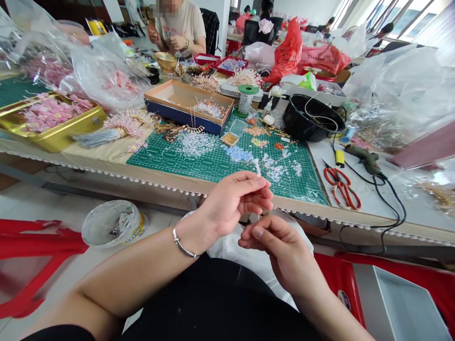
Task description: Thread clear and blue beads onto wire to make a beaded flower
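Left hand (231, 203) pinches thumb to fingertips, its catch too tiny to tell; right hand (280, 251) sits half-curled just below, grip unclear, near the cutting mat (213, 163).

bright daylight from windows (408, 19) at upper right; wide-angle bending and blur at edges.

A tiny pale bead piece (256, 166) (too small to make out clearly) is sticking upright from the left hand's (231, 201) pinching fingertips, hanging just above the tabletop's (99, 152) near edge.
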The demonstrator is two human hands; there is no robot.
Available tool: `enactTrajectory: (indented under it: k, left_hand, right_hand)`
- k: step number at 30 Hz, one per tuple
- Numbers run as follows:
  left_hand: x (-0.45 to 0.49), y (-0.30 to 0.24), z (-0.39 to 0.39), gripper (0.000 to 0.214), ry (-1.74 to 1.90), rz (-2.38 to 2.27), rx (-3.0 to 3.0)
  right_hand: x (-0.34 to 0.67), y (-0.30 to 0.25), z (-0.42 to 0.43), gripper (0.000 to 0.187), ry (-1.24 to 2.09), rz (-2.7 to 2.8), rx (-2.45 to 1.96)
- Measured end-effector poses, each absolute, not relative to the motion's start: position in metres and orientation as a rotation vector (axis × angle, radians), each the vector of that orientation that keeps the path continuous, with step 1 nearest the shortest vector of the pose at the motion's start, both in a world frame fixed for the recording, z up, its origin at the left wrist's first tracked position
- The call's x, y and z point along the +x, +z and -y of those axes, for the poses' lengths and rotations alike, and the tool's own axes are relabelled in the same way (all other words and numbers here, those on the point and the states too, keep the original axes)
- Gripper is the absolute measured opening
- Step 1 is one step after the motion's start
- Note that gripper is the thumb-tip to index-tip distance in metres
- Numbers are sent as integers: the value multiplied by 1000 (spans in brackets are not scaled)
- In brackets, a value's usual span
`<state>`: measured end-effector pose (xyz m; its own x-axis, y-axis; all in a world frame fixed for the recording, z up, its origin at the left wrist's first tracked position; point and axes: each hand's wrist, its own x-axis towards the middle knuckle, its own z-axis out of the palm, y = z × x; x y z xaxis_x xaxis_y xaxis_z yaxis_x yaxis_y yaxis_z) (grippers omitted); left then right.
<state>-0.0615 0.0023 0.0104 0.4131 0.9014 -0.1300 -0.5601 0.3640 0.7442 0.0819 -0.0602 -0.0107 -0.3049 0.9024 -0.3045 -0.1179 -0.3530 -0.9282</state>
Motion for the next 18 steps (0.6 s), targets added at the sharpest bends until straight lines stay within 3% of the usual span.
enactTrajectory:
  k: [6,15,18]
  left_hand:
    - [-91,24,-21,13,1123,-664,759]
    - [-114,28,-8,11,1144,-747,829]
    - [-109,33,10,13,1090,-701,858]
  right_hand:
    - [92,-4,64,19,1558,1737,-1425]
    - [114,-2,81,11,1385,1839,-1515]
    - [115,6,84,27,1348,1671,-1504]
